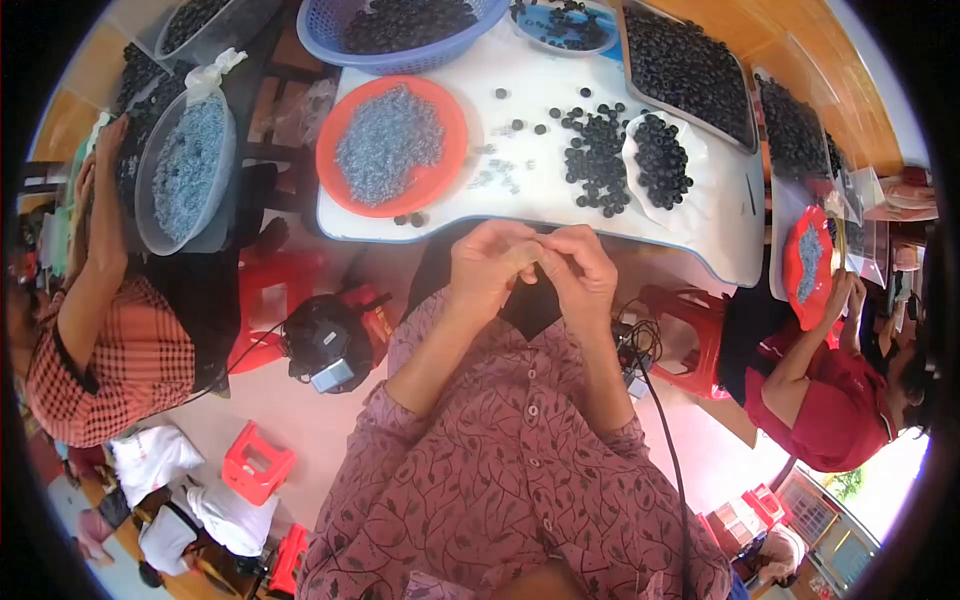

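Observation:
My left hand and my right hand meet fingertip to fingertip just in front of the white table's near edge. Both have their fingers pinched together around something too small to make out. On the table beyond them lie loose small black round parts and a white sheet heaped with more black parts. An orange plate piled with small grey metal pieces stands to the left. A few grey pieces are scattered in the middle.
A blue basket and grey trays of black parts fill the table's far side. One person in a checked shirt sits left with a bowl of grey pieces; another in red sits right. Red stools stand on the floor.

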The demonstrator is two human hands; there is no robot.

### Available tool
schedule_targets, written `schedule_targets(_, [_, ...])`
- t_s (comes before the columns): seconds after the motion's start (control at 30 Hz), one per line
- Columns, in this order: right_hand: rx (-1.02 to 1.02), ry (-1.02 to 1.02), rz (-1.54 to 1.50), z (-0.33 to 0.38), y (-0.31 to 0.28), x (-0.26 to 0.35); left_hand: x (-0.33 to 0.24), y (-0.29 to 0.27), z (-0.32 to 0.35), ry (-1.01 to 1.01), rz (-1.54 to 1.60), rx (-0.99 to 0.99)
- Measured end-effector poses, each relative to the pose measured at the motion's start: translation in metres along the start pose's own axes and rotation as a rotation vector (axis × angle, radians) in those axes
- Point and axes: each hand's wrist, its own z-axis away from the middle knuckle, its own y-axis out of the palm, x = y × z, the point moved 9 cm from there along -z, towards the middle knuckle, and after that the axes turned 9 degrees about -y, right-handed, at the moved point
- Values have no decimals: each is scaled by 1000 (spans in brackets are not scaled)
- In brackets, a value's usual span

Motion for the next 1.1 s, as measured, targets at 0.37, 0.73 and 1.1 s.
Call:
schedule_targets(0.37, [-43, 143, -252, -2, 3, 0, -45, 29, 24, 219, -282, -26])
schedule_targets(0.73, [-32, 181, -245, -1, 0, -7, -46, 30, 25, 262, -424, -32])
schedule_targets(1.1, [-35, 17, -20, -7, -3, 12, -37, 28, 23, 108, -307, -81])
